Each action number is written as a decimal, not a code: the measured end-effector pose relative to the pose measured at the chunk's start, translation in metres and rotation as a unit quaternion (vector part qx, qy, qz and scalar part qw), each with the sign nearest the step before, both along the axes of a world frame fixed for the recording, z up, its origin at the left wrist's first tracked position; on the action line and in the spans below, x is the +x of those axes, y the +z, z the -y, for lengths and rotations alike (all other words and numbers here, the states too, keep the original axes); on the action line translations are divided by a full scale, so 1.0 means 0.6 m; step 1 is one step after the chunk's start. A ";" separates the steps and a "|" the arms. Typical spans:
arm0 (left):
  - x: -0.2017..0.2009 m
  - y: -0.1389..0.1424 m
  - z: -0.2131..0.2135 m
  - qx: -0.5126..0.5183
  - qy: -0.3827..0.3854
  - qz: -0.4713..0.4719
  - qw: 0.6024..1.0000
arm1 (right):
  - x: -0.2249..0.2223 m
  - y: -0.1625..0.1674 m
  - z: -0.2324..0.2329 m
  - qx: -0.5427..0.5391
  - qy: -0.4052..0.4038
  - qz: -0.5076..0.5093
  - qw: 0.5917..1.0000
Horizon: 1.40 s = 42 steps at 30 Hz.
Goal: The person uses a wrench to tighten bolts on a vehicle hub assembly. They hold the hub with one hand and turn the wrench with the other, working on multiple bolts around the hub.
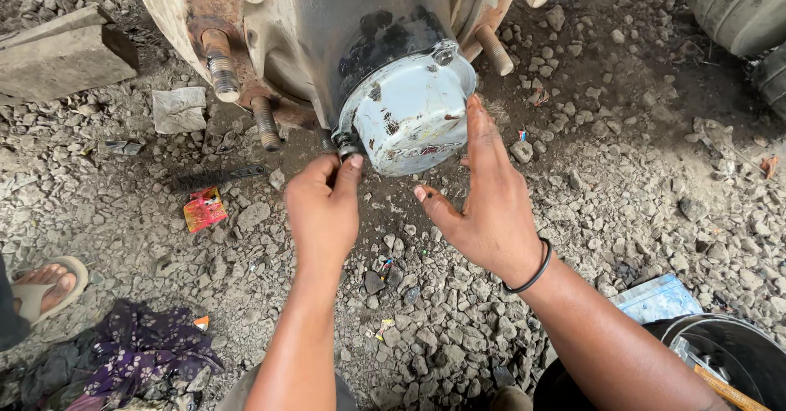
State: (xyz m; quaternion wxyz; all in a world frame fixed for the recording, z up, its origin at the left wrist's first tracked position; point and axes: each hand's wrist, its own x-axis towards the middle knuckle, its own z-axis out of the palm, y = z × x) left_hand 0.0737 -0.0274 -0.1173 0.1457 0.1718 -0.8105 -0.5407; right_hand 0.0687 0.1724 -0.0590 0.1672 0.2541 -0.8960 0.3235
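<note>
A dirty white hub cap (pixel 409 116) sits on the end of a greasy wheel hub (pixel 327 26) with several threaded studs (pixel 266 124) sticking out. My left hand (pixel 323 206) pinches a small bolt at the cap's lower left flange, finger and thumb closed on it. The fingers of my right hand (pixel 483 198) lie spread flat against the cap's right side. A black band circles my right wrist.
Gravel ground lies all around. A red wrapper (pixel 205 208) and a dark flat tool (pixel 217 178) lie left of my hands. Wooden blocks (pixel 61 55) at upper left, purple cloth (pixel 143 350) and a sandalled foot (pixel 45 284) at lower left, black bucket (pixel 720 362) lower right, tyre (pixel 737 2) upper right.
</note>
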 end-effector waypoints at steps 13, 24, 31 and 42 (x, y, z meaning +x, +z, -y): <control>0.024 0.051 -0.003 -0.379 0.047 -0.235 0.894 | 0.000 -0.002 -0.004 0.027 0.000 0.000 1.000; -0.012 -0.007 -0.024 0.112 -0.010 -0.176 0.978 | 0.001 -0.009 -0.018 0.033 0.027 -0.021 0.999; 0.019 0.033 -0.003 -0.429 0.052 -0.199 0.880 | -0.001 -0.009 -0.028 0.019 0.049 -0.014 0.999; -0.008 -0.025 -0.018 0.189 -0.024 -0.122 0.974 | -0.006 -0.001 -0.039 0.039 0.058 -0.023 0.997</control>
